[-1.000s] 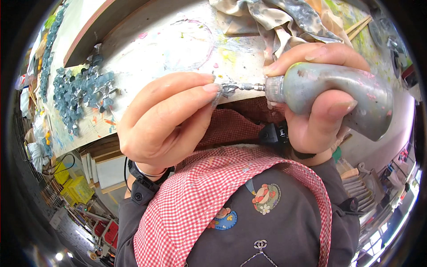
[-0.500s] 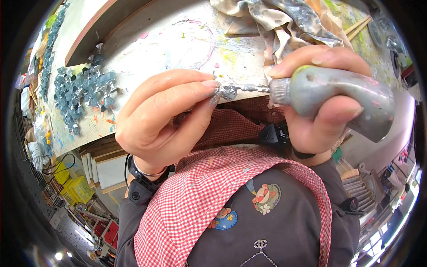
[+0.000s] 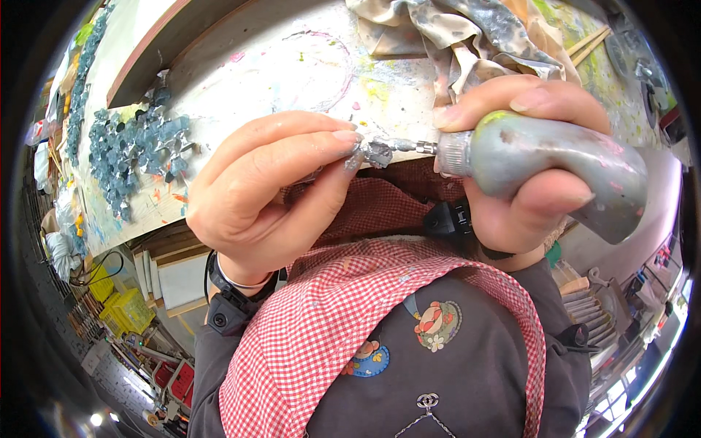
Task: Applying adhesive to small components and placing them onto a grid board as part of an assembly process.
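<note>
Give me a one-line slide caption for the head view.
Left hand pinches a small silvery piece against the nozzle of a grey squeeze bottle gripped by the right hand.

Far left: heap of blue-grey flakes (image 3: 135,150) on paint-stained table (image 3: 292,66). Far right: crumpled, paint-smeared rag (image 3: 467,29). Near: red checked apron (image 3: 343,328).

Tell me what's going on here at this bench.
A person in a red checked apron holds a grey, paint-smeared tool in the right hand. Its thin metal tip meets a small silvery piece pinched between the fingertips of the left hand. Both hands are raised close to the chest, in front of a paint-stained table. On the table lie a cluster of small blue-grey pieces and a crumpled, stained rag.
</note>
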`<act>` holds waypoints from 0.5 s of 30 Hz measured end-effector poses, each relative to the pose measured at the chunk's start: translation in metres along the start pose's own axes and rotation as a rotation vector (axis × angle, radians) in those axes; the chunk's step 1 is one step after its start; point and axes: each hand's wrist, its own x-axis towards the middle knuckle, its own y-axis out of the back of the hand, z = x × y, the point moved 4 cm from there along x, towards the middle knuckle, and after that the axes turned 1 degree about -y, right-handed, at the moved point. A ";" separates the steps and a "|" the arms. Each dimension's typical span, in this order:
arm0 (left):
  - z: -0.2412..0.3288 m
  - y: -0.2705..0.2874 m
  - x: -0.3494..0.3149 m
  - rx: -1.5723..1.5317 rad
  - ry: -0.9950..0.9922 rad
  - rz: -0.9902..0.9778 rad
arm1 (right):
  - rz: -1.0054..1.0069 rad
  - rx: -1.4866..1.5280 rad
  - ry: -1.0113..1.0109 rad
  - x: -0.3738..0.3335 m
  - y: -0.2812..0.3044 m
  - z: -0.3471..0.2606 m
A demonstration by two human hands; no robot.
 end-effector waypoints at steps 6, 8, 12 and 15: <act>-0.003 0.000 -0.001 -0.019 0.006 -0.001 | -0.022 -0.015 0.044 0.000 0.000 0.002; -0.003 0.000 -0.001 -0.024 0.009 0.003 | -0.023 0.004 0.013 0.000 -0.001 0.002; -0.006 0.002 -0.003 -0.092 0.073 0.036 | 0.062 0.099 0.076 -0.004 0.000 0.005; -0.014 0.004 -0.002 -0.213 0.109 0.041 | 0.185 0.231 0.205 -0.010 0.001 0.012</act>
